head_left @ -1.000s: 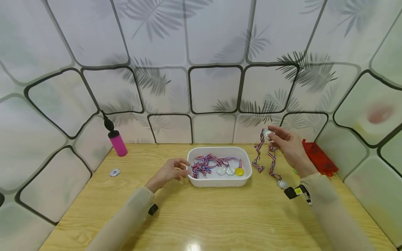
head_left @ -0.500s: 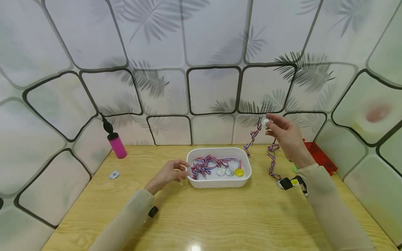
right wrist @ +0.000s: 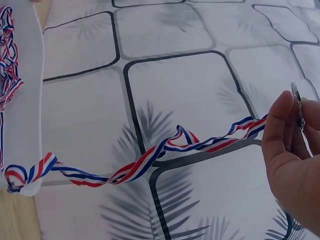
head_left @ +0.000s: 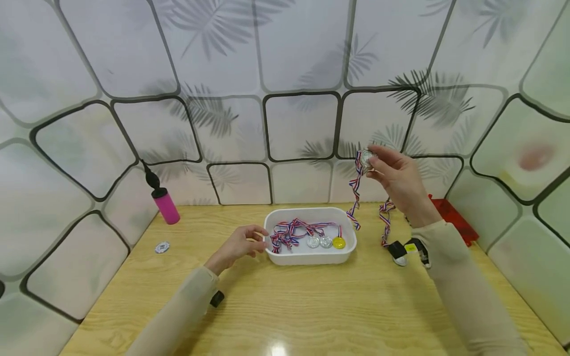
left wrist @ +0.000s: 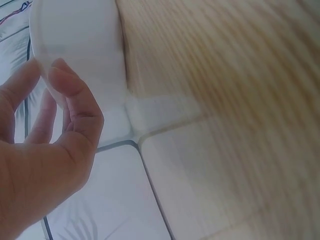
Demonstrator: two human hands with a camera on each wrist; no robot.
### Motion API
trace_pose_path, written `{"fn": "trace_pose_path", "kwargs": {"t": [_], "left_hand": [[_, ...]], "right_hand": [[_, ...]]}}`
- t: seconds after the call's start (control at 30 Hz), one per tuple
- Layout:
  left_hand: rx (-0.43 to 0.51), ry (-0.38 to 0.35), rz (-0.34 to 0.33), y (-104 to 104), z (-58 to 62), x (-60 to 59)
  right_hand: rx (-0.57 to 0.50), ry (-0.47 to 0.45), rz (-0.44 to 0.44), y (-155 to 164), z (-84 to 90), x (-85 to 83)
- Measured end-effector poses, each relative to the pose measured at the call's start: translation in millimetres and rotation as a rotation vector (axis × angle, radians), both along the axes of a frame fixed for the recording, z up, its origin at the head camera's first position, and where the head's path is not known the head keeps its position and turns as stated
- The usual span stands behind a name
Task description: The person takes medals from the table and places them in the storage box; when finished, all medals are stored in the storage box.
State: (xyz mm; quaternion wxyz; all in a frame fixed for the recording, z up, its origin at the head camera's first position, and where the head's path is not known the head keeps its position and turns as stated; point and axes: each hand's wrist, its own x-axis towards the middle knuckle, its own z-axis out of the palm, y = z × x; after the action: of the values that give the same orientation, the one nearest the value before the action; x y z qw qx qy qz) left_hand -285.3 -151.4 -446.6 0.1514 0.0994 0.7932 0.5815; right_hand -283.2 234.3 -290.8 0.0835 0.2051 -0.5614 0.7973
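Pinched between the thumb and fingers of my right hand [head_left: 398, 180] is a silver medal [head_left: 367, 158], lifted above the table. Its red, white and blue ribbon [right wrist: 135, 167] hangs twisted, its lower end by the right rim of a white plastic tub [head_left: 311, 259]. My left hand [head_left: 240, 247] holds that tub at its left end, thumb and fingertips at the rim. Inside lie tangled striped ribbons [head_left: 291, 232], silver medals [head_left: 313, 242] and a gold medal [head_left: 339, 243]. Another silver medal [head_left: 400, 261] rests on the table under my right wrist, partly covered by the wrist strap.
A red plastic item [head_left: 454, 220] lies at the back right, partly behind my right arm. Toward the left stand a pink hand pump [head_left: 166, 206] with a black top and a round chip [head_left: 162, 247]. A patterned wall [head_left: 303, 128] closes the wooden table's back.
My right hand has risen and moved left with the silver medal, its ribbon lifting off the table toward the tub. The left hand has stayed at the tub's rim.
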Motion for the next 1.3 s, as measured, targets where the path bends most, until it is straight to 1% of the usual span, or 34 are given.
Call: {"fn": "trace_pose_path", "kwargs": {"t": [0.07,0.13,0.33,0.47,0.57,0.63,0.8,1.03,1.3], "left_hand": [[0.003,-0.003,0.003,-0.4,0.4,0.2],[0.001,-0.007,0.004,-0.7,0.7,0.8],[0.007,-0.016,0.012,-0.6,-0.6,1.5],[0.018,-0.018,0.012,-0.5,-1.3,2.6],[0.022,-0.024,0.011,-0.4,-0.8,3.8],[0.023,-0.023,0.013,-0.1,-0.1,4.2],[0.021,-0.023,0.015,0.1,-0.7,2.2],[0.021,-0.032,0.019,-0.3,-3.1,-0.1],[0.025,-0.027,0.018,0.3,-0.3,1.2]], "right_hand": [[0.011,-0.004,0.014,-3.8,-3.0,-2.0],[0.047,-0.021,0.012,-7.0,-9.4,-5.0],[0.175,-0.102,-0.02,-14.9,-37.1,-21.3],[0.244,-0.155,-0.005,-22.1,-54.1,-32.8],[0.307,-0.171,0.012,-29.4,-62.9,-39.6],[0.351,-0.177,0.016,-35.7,-66.4,-43.0],[0.423,-0.187,0.043,-53.3,-71.5,-49.2],[0.516,-0.2,0.122,-80.0,-78.9,-52.1],[0.645,-0.232,0.198,-109.4,-96.0,-54.5]]}}
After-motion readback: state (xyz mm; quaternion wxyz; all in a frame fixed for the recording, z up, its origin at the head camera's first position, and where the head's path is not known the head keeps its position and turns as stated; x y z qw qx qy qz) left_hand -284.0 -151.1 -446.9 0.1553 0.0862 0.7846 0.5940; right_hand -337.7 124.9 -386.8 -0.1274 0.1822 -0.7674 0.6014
